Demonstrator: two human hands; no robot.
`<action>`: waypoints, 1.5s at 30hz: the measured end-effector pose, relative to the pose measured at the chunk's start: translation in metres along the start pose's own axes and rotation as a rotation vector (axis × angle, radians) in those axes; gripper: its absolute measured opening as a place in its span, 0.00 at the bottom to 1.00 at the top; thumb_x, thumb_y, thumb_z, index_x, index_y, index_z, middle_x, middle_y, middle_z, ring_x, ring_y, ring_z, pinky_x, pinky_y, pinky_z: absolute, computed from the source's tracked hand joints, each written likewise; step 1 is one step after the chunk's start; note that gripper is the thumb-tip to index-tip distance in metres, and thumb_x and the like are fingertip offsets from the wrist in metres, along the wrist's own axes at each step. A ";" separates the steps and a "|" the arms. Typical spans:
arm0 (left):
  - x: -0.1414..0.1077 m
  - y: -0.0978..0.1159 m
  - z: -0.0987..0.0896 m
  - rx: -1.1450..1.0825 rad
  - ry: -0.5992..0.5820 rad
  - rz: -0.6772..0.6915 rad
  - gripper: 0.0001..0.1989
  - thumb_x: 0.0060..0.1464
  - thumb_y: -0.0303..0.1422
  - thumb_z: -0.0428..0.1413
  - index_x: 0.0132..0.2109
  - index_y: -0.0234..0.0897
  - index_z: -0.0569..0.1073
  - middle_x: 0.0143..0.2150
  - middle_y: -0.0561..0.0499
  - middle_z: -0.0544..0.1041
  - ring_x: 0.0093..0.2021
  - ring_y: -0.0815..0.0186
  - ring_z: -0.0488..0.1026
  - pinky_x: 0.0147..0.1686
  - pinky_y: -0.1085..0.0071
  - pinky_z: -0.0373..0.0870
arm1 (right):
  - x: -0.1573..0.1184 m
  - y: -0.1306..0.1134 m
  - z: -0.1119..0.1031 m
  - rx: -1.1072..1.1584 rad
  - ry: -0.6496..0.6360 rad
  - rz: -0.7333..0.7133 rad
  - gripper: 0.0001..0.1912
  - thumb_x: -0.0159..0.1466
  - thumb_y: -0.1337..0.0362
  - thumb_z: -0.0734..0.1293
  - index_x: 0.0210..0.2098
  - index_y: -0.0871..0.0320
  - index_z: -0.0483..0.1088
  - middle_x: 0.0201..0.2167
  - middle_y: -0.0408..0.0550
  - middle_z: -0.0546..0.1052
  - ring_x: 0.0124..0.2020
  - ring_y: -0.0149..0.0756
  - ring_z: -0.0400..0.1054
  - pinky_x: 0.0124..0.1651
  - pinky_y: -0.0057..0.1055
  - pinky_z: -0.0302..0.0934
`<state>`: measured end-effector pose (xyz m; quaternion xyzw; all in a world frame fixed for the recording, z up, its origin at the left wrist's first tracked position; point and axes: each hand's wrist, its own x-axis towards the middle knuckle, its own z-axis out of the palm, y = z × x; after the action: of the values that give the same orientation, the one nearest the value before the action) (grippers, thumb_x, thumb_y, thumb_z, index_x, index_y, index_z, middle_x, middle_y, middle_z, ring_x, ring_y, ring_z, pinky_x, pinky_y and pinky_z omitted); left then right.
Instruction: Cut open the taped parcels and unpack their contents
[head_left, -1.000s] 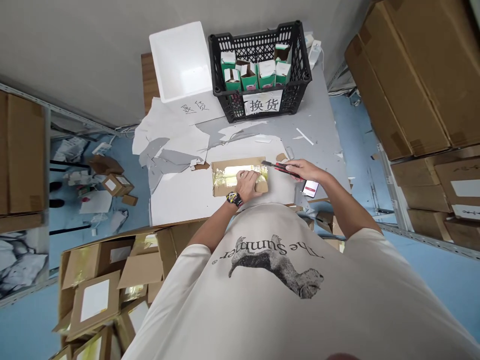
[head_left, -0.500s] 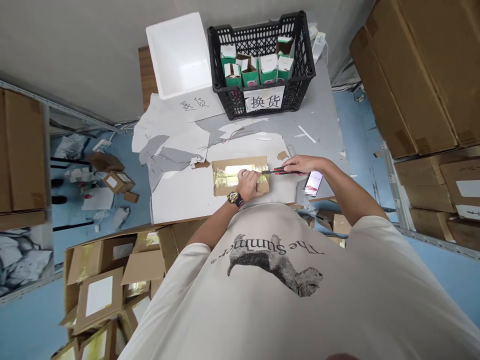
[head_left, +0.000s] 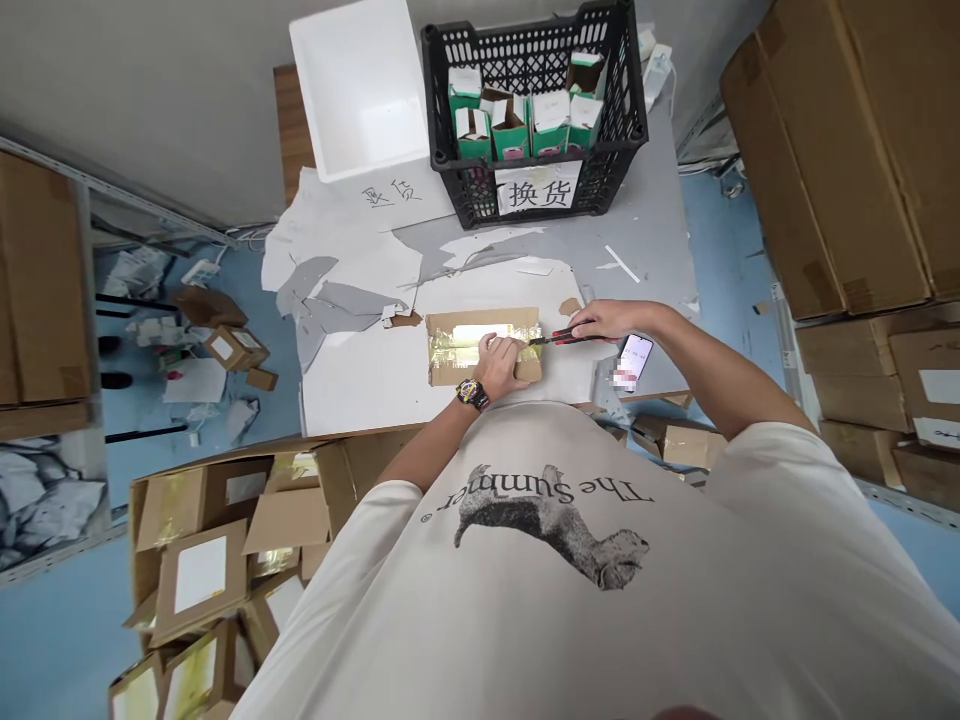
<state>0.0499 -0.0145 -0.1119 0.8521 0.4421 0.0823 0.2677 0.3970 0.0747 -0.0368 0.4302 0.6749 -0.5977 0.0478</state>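
A flat cardboard box (head_left: 480,347) with shiny gold-tinted tape across its top lies on a white card sheet (head_left: 360,385). My left hand (head_left: 499,365), wearing a black and yellow wristwatch (head_left: 472,395), presses down on the box's near right part. My right hand (head_left: 607,322) grips a red and black utility knife (head_left: 574,337). Its blade tip rests on the taped surface near the box's right end. A smartphone (head_left: 635,358) lies on the table just beyond my right wrist, its lit screen facing up.
A black plastic crate (head_left: 525,30) holding several green and white cartons stands at the far end of the grey table, beside a white foam box (head_left: 360,90). Torn paper covers the table. Stacked cartons line the right, and an open carton sits lower left.
The knife has come down from just beyond the box's far edge onto the tape at its right end. My right hand has drawn back, uncovering more of the phone. My head has shifted slightly.
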 end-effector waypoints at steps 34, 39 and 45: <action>-0.011 -0.002 0.005 -0.035 -0.001 0.023 0.35 0.56 0.52 0.74 0.67 0.44 0.81 0.64 0.36 0.84 0.67 0.36 0.78 0.83 0.27 0.54 | -0.011 0.001 0.013 0.073 -0.133 0.073 0.24 0.74 0.38 0.76 0.43 0.53 0.83 0.23 0.41 0.73 0.24 0.35 0.61 0.31 0.32 0.55; -0.013 -0.005 0.010 -0.068 0.051 0.046 0.34 0.56 0.52 0.74 0.65 0.43 0.82 0.60 0.36 0.85 0.64 0.38 0.79 0.82 0.26 0.55 | -0.023 -0.001 0.022 0.131 -0.103 0.112 0.25 0.75 0.37 0.75 0.45 0.54 0.83 0.23 0.40 0.73 0.23 0.34 0.62 0.30 0.32 0.55; -0.005 -0.021 0.015 -0.108 0.175 0.081 0.37 0.54 0.59 0.75 0.61 0.38 0.83 0.57 0.34 0.85 0.62 0.37 0.80 0.79 0.27 0.62 | -0.010 -0.014 0.050 0.132 -0.122 0.120 0.23 0.76 0.40 0.73 0.44 0.54 0.81 0.23 0.39 0.72 0.22 0.34 0.62 0.30 0.32 0.56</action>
<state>0.0379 -0.0145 -0.1351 0.8432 0.4238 0.1908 0.2703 0.3720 0.0286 -0.0346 0.4347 0.6029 -0.6621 0.0961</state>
